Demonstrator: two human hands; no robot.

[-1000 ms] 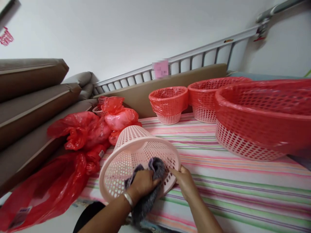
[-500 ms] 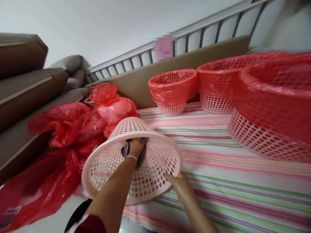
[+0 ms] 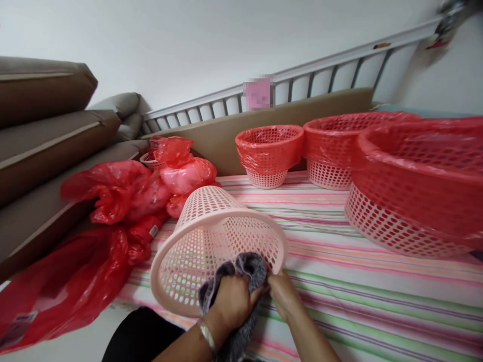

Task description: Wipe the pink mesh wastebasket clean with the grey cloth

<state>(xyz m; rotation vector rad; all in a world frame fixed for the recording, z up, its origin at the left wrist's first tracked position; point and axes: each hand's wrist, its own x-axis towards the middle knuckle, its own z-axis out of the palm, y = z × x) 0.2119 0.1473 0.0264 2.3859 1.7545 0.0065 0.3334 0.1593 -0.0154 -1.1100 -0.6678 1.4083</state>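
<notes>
The left hand (image 3: 234,301), with a silvery bracelet (image 3: 207,336) at its wrist, is clenched around a bunched gray cloth (image 3: 253,266) at the near, lower side of the pale pink basket (image 3: 226,215); part of the cloth hangs down from the fist toward the person. The right hand (image 3: 282,294) grasps the same basket by the lower right part of its rim, just beside the cloth. The pale pink basket lies on its side with its mouth toward the person, resting on a striped sheet (image 3: 324,241) that spreads out to its right and beyond it.

Left of the basket, a large red plastic bag (image 3: 86,266) sprawls near its mouth. Well to its right stands a big basket lined in red plastic (image 3: 418,186). Beyond the basket and to its left, knotted red bags (image 3: 186,173) are heaped, with stacked brown cushions (image 3: 56,136) farther left. Beyond it to the right, two smaller red-lined baskets (image 3: 269,151) stand upright in front of a tan board (image 3: 226,136). Farthest from the basket, past the board, are a pale railing (image 3: 302,85) and a white wall (image 3: 188,45).
</notes>
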